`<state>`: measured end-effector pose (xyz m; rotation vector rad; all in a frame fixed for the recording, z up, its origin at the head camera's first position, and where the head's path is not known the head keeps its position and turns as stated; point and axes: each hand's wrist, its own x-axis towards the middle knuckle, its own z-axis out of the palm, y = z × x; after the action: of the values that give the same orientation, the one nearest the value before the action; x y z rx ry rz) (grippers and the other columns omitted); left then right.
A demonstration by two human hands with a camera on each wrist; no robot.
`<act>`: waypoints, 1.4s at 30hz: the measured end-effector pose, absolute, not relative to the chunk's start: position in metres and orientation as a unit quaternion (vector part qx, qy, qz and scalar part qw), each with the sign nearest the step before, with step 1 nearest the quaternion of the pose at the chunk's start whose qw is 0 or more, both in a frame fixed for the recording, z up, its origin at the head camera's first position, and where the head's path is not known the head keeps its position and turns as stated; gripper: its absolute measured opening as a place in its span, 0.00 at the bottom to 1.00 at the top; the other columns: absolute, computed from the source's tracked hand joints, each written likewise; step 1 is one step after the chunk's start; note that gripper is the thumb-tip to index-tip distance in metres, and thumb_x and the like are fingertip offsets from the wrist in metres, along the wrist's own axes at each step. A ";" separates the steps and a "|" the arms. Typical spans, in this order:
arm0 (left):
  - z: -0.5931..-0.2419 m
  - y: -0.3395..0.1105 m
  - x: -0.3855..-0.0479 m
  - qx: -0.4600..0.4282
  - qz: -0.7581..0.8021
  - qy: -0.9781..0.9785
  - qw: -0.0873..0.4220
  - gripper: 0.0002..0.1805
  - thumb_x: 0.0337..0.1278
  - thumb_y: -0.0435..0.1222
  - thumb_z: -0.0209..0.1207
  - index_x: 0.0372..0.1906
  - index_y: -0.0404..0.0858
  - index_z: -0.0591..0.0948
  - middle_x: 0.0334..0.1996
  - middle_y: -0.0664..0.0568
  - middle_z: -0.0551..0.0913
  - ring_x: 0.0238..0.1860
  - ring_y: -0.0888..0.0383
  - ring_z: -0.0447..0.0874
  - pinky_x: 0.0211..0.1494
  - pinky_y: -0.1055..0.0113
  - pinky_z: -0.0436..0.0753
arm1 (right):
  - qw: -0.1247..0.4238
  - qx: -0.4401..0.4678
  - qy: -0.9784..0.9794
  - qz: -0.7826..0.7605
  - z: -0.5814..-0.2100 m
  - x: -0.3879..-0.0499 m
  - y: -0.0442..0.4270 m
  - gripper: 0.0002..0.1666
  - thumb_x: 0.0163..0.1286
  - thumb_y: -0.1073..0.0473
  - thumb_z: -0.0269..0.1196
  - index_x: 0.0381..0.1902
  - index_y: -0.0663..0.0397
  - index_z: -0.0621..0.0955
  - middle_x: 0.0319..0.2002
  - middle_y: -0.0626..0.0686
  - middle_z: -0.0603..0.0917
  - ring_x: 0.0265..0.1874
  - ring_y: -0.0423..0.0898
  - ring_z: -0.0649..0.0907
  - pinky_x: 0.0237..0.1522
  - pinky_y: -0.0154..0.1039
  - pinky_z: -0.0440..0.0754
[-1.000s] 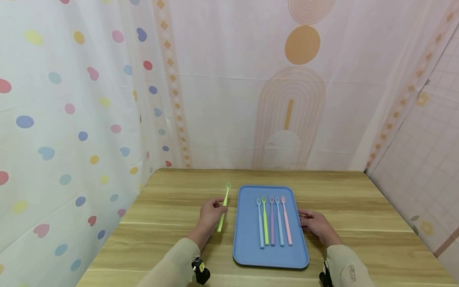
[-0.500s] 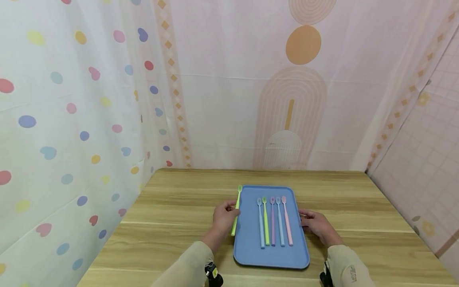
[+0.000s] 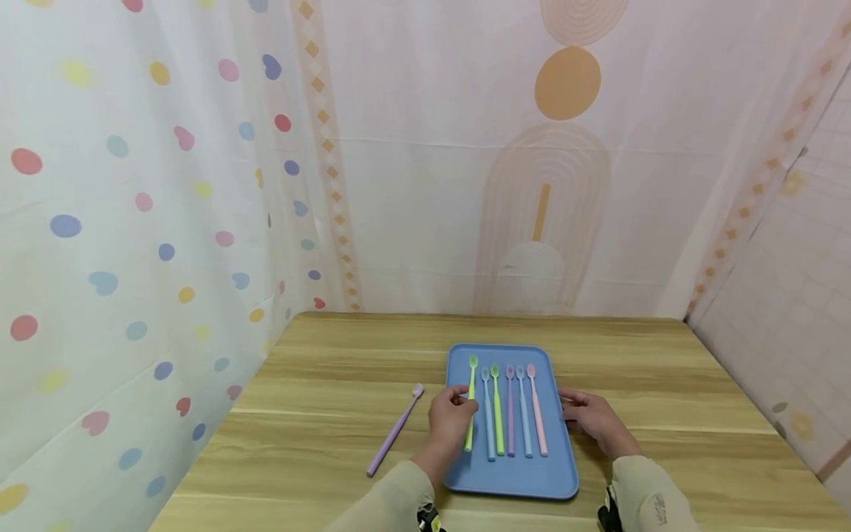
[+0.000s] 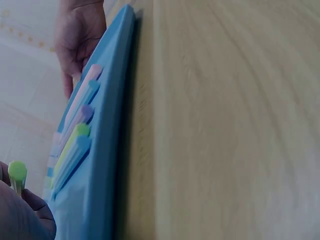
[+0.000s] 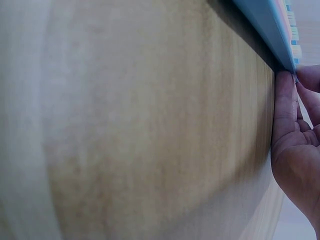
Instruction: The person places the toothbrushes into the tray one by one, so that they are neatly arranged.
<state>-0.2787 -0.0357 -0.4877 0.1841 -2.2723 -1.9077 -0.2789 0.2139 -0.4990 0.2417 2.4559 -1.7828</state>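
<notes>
In the head view, my left hand [image 3: 450, 423] pinches a yellow-green toothbrush [image 3: 471, 384] over the left side of the blue tray [image 3: 512, 484]. The green handle end [image 4: 17, 171] pokes up between thumb and fingers in the left wrist view. To its right, a row of several toothbrushes lies on the tray: light blue, green [image 3: 497, 414], purple, light blue and pink [image 3: 538, 414]. My right hand [image 3: 597, 421] grips the tray's right edge, thumb at the rim and fingers low against the side, as the right wrist view shows.
A purple toothbrush [image 3: 397, 430] lies slanted on the wooden table [image 3: 319, 421], left of the tray. Patterned curtains [image 3: 412, 185] hang behind the table and along both sides.
My left hand has carried the yellow-green toothbrush rightward from beside the tray to above it. The purple toothbrush on the table has come into sight. My right hand stays at the tray's edge.
</notes>
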 end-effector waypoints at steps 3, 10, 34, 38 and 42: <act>-0.493 -0.028 -0.277 0.079 -0.640 -0.759 0.088 0.14 0.45 0.24 0.64 0.42 0.30 0.84 0.28 0.51 0.77 0.31 0.57 0.73 0.33 0.66 0.75 | 0.049 0.081 0.804 -0.587 -0.499 -0.280 0.213 0.29 0.64 0.72 0.59 0.64 0.74 0.72 0.50 0.67 0.81 0.45 0.53 0.83 0.44 0.46 0.84; -0.496 -0.021 -0.274 0.114 -0.623 -0.769 0.085 0.13 0.48 0.26 0.66 0.43 0.32 0.85 0.29 0.51 0.78 0.32 0.56 0.75 0.33 0.65 0.76 | 0.050 0.076 0.804 -0.588 -0.502 -0.282 0.211 0.29 0.64 0.72 0.59 0.64 0.74 0.72 0.51 0.67 0.81 0.45 0.53 0.83 0.45 0.46 0.84; -0.501 -0.021 -0.276 0.080 -0.496 -0.861 0.078 0.10 0.51 0.30 0.67 0.41 0.34 0.85 0.29 0.52 0.82 0.30 0.57 0.79 0.33 0.59 0.80 | 0.050 0.077 0.796 -0.598 -0.504 -0.283 0.214 0.30 0.65 0.72 0.59 0.65 0.73 0.71 0.55 0.70 0.79 0.45 0.51 0.84 0.43 0.45 0.84; -0.501 -0.021 -0.276 0.078 -0.496 -0.861 0.083 0.10 0.50 0.30 0.67 0.41 0.34 0.85 0.29 0.51 0.82 0.30 0.57 0.79 0.32 0.59 0.80 | 0.050 0.079 0.800 -0.592 -0.503 -0.282 0.213 0.30 0.65 0.72 0.59 0.66 0.73 0.71 0.55 0.71 0.79 0.45 0.52 0.84 0.44 0.45 0.84; -0.500 -0.023 -0.277 0.076 -0.505 -0.856 0.082 0.11 0.50 0.30 0.67 0.41 0.33 0.85 0.30 0.51 0.82 0.31 0.57 0.79 0.33 0.59 0.80 | 0.051 0.078 0.800 -0.593 -0.503 -0.283 0.213 0.30 0.65 0.72 0.59 0.66 0.73 0.71 0.55 0.70 0.79 0.45 0.51 0.84 0.44 0.45 0.84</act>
<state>-0.2771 -0.0227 -0.5002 0.2265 -2.5573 -1.5074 -0.2834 0.2126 -0.5027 0.2369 2.4348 -1.8055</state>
